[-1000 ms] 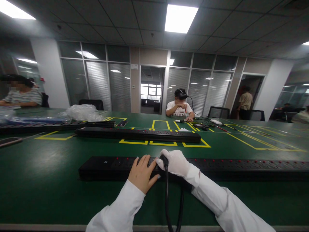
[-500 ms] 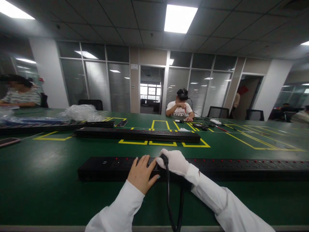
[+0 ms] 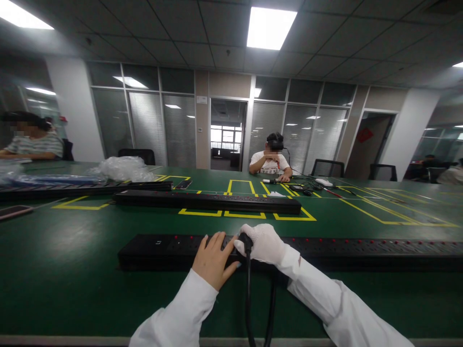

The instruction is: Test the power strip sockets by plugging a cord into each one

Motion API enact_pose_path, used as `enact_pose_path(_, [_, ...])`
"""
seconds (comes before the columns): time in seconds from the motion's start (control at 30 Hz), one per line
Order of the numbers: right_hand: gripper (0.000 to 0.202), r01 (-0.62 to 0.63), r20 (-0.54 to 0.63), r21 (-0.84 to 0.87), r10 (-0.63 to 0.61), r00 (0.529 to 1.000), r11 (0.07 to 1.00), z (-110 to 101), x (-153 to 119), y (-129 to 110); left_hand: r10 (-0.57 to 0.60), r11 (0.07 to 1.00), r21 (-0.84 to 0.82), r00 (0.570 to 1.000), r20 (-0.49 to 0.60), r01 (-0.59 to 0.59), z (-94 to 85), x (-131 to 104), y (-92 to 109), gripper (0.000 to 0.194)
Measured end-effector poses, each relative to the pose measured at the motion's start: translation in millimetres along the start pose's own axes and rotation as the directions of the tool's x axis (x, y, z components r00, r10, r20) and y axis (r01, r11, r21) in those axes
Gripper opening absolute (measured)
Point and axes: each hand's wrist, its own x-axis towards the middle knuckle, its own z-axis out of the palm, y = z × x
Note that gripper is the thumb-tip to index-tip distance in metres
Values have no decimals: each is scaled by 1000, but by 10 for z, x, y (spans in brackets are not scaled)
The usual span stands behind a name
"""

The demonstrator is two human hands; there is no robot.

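A long black power strip [image 3: 155,254] with a row of red indicators lies across the green table in front of me. My left hand [image 3: 213,262], bare, rests on top of it with fingers spread. Right beside it, my right hand [image 3: 264,244] in a white glove is closed around a black power plug [image 3: 245,242] at the strip's top face. Whether the plug's pins sit in a socket is hidden by the fingers. From the plug a black cable [image 3: 248,299] hangs toward the table's near edge.
A second black power strip [image 3: 210,201] lies farther back, across yellow tape marks [image 3: 246,215]. Clear plastic wrap [image 3: 125,168] and more strips are at the left, near a phone [image 3: 14,212]. Across the table sits a person [image 3: 269,161] wearing a headset, beside cables and a white adapter [image 3: 324,182].
My right hand has tilted the plug slightly, and its cable has swung a little to the left. My left hand stays on the strip.
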Motion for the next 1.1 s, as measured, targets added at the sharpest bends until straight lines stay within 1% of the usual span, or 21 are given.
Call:
enact_pose_path(0.13, [36,7,1,10,-7,1000,1000,-2,3,6,1,1000,-2,1000,22,-1,-30,2,-6,52])
enact_pose_path(0.37, [33,-15,35,81,13,999,997,30,16,21,2,1000,-12,1000,9,-2,-21,-3,0,51])
enact_pose_path(0.5, [34,-32,42,77,28,999,997,41,22,23,5,1000,-6,1000,0,-5,-22,-2,-2,51])
enact_pose_path(0.7, [31,-75,73,115,67,995,991,8,51,22,6,1000,2,999,36,-6,-31,5,-1,49])
enact_pose_path(0.8, [30,-85,86,136,73,994,987,-7,52,21,10,1000,-2,999,36,-10,-35,4,2,49])
enact_pose_path(1.1, [34,-14,7,67,14,1000,998,31,6,21,7,1000,6,999,38,-8,-34,2,1,50])
